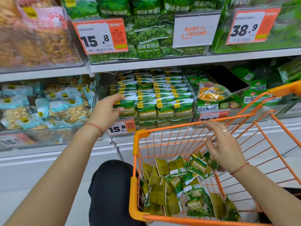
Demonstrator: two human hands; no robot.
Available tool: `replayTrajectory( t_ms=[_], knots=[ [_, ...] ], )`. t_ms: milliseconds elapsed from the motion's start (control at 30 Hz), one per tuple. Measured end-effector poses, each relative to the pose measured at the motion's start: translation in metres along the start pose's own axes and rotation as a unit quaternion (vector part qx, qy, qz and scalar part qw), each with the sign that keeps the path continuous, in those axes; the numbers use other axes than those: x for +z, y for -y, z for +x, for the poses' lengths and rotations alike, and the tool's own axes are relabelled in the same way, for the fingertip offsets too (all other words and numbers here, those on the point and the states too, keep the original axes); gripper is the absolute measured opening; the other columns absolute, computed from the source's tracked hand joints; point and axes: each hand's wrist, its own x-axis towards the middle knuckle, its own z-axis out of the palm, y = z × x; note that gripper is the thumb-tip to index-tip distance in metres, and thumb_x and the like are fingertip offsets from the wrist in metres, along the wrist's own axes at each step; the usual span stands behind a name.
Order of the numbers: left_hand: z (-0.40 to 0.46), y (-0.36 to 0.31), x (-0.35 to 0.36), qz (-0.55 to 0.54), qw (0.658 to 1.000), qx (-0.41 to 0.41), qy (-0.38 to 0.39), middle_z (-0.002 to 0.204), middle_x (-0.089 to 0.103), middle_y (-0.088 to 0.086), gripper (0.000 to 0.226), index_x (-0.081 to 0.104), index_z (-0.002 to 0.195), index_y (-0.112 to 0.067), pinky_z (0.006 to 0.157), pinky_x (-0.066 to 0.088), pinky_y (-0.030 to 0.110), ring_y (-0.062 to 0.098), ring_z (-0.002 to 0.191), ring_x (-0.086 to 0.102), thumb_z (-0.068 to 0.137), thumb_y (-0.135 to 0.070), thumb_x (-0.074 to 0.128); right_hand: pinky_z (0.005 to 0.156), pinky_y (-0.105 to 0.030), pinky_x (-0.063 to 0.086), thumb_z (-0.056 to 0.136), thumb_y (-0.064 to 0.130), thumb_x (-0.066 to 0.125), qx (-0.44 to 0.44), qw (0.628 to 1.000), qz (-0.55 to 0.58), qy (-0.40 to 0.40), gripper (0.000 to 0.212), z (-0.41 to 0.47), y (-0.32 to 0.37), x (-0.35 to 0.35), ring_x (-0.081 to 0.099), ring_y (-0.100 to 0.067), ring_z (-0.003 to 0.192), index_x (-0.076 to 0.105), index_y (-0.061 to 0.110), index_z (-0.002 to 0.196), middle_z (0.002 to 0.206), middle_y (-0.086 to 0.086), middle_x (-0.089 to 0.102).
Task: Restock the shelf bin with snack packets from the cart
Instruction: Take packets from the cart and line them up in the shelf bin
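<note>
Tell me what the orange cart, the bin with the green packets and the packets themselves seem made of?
Cart: thin wire grid, likely coated metal, with smooth orange corners that look plastic. Shelf bin: clear, glossy plastic, since packets show through its front. Snack packets: thin printed plastic film, crinkled and shiny, with crimped ends.

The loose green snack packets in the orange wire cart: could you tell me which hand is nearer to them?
Right. The right hand hovers just above the green packets inside the cart; the left hand is up at the shelf bin.
</note>
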Motion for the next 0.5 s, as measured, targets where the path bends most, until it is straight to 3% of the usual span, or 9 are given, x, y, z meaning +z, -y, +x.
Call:
replayTrajectory(
  t_ms=[100,200,333,500],
  knots=[
    [0.005,-0.006,0.006,0.001,1.0,-0.02,0.018,0.133,0.056,0.008,0.039,0.056,0.128,-0.015,0.098,0.039,0.035,0.029,0.12,0.05,0.09,-0.015,0.063,0.056,-0.034,0.054,0.084,-0.001,0.059,-0.001,1.0,-0.01,0.004,0.048,0.0,0.0,0.0,0.061,-0.025,0.093,0.051,0.015,0.128,0.124,-0.007,0.053],
    [0.012,-0.011,0.005,0.057,0.997,-0.025,0.039,0.133,0.055,0.013,0.043,0.054,0.131,-0.016,0.095,0.042,0.036,0.032,0.114,0.054,0.09,-0.02,0.065,0.056,-0.039,0.055,0.084,0.0,0.059,0.001,1.0,-0.014,0.01,0.045,-0.001,-0.001,0.0,0.061,-0.026,0.091,0.052,0.014,0.127,0.126,-0.007,0.052],
    [0.018,-0.012,0.005,0.136,0.989,-0.015,0.051,0.131,0.057,0.015,0.043,0.055,0.131,-0.015,0.099,0.042,0.041,0.034,0.121,0.052,0.089,-0.019,0.065,0.057,-0.04,0.056,0.084,0.0,0.059,0.002,1.0,-0.009,0.009,0.045,-0.001,-0.003,0.0,0.061,-0.024,0.094,0.053,0.015,0.126,0.126,-0.006,0.052],
    [0.016,-0.005,0.009,0.122,0.991,-0.014,0.061,0.131,0.058,0.012,0.044,0.058,0.129,-0.012,0.103,0.039,0.039,0.031,0.123,0.051,0.087,-0.021,0.068,0.058,-0.04,0.056,0.085,0.001,0.058,0.009,1.0,-0.002,0.008,0.043,0.0,-0.003,-0.001,0.06,-0.023,0.095,0.054,0.014,0.125,0.126,-0.004,0.051]
  ],
)
